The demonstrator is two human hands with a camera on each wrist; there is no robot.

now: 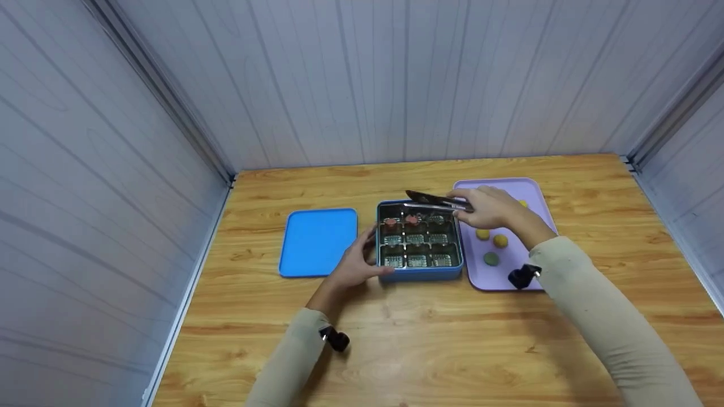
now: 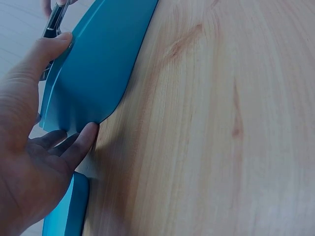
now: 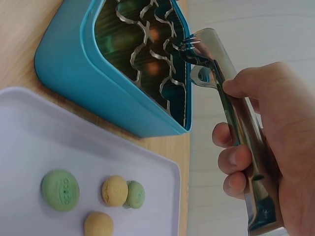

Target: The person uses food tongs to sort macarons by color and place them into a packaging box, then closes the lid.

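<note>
A pair of shiny steel tongs [image 1: 432, 201] with scalloped, toothed tips is gripped in the right hand [image 1: 491, 207], whose fingers [image 3: 235, 160] curl round the two arms near the handle end with the thumb laid along the top. The tongs lie nearly level, their long axis running across the desk from right to left; the tips point left and hang over the back edge of the square blue metal tin [image 1: 419, 241]. In the right wrist view the tips [image 3: 193, 45] are close together above the tin's rim, and nothing can be seen between them.

The tin stands open at the middle of the pale wooden desk [image 1: 430, 345]. A silvery crinkled insert divides it into compartments, three across; two reddish round sweets [image 1: 400, 221] sit in the back row, and the nearer compartments show only foil.

The left hand [image 1: 355, 264] rests against the tin's left wall, fingers [image 2: 81, 145] lightly bent and pressed to the blue side near the front corner, thumb higher on the wall.

Just left of the tin lies its flat blue square lid [image 1: 318, 241]. Just right of it, a lilac plastic tray [image 1: 506, 278] carries small round macaron-like sweets [image 3: 60, 189], yellow and green.
</note>
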